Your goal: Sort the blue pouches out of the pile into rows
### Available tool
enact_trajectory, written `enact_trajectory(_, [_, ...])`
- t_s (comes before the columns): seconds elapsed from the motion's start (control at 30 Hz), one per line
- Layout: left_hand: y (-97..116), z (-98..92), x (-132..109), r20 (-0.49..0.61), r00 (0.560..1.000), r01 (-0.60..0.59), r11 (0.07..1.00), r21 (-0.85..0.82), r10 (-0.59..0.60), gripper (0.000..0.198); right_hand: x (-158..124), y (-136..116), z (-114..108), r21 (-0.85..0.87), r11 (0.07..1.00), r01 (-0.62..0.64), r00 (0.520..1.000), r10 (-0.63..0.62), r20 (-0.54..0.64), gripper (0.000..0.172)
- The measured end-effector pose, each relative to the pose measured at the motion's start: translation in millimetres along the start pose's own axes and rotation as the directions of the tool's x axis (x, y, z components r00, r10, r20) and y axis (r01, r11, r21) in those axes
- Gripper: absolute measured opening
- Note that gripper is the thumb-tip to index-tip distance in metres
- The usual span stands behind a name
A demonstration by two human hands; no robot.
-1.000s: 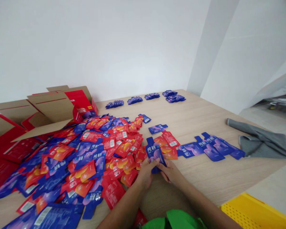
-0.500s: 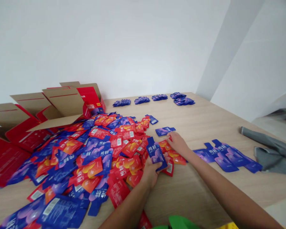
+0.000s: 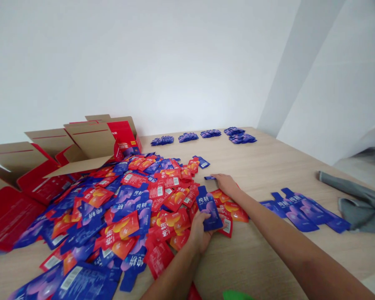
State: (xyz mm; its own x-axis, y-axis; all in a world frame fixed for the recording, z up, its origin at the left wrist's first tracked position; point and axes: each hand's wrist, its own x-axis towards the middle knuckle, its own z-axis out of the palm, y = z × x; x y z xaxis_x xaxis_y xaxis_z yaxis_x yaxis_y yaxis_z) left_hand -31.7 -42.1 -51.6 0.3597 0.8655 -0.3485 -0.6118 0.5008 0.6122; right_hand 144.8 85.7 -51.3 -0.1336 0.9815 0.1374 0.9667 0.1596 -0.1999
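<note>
My left hand [image 3: 201,231] is closed around a blue pouch [image 3: 207,210] with a narrow neck and white lettering, holding it face up above the pile's right edge. Farther forward, my right hand [image 3: 227,186] covers most of another blue pouch [image 3: 209,178] on the table, its fingers closed over it; only the left end shows. Red pouches [image 3: 234,209] with orange fruit pictures lie beside and below that hand. A large mixed pile of red and blue pouches [image 3: 125,208] spreads to the left.
Open red cardboard boxes [image 3: 34,179] stand at the left behind the pile. Several small stacks of blue pouches [image 3: 188,136] line the table's far edge. To the right lie overlapping blue pouches [image 3: 303,210] and a grey cloth [image 3: 362,208]. A white wall [image 3: 187,62] rises behind.
My right hand has moved left onto the blue pouch, now mostly covered. My left hand keeps hold of its pouch. The camera view has shifted slightly.
</note>
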Motion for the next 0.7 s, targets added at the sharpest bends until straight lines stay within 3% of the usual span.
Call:
enact_trajectory(0.07, [1, 1.2, 1, -0.01, 1.0, 0.021, 1.0, -0.023, -0.021, 0.02, -9, 2, -9, 0.033, 0.999, 0.022, 0.999, -0.02, -0.048, 0.048])
enact_trajectory(0.17, [3, 3.4, 2, -0.02, 0.997, 0.075, 0.995, -0.059, -0.076, 0.032, -33, -1, -19, 0.14, 0.985, 0.097, 0.981, -0.071, -0.182, 0.045])
enact_trajectory(0.27, [6, 4.2, 3, -0.024, 0.993, 0.115, 0.989, -0.097, -0.118, 0.052, -65, -13, -18, 0.293, 0.89, 0.349, 0.899, -0.23, -0.373, 0.039])
enact_trajectory(0.37, [8, 3.0, 3, -0.015, 0.991, 0.132, 0.982, -0.135, -0.136, 0.052, -94, -26, -8, 0.346, 0.782, 0.519, 0.824, -0.349, -0.446, 0.036])
enact_trajectory(0.47, [8, 1.4, 2, 0.009, 0.992, 0.128, 0.983, -0.128, -0.128, 0.029, -110, -33, 2, 0.423, 0.765, 0.486, 0.842, -0.28, -0.461, 0.034])
enact_trajectory(0.53, [7, 1.3, 1, 0.029, 0.995, 0.101, 0.99, -0.102, -0.098, 0.029, -114, -35, 5, 0.501, 0.749, 0.434, 0.869, -0.2, -0.453, 0.034])
enact_trajectory(0.7, [5, 2.5, -1, 0.017, 0.999, 0.038, 0.996, -0.081, -0.036, 0.029, -124, -52, 6, 0.764, 0.627, 0.154, 0.933, 0.162, -0.322, 0.041])
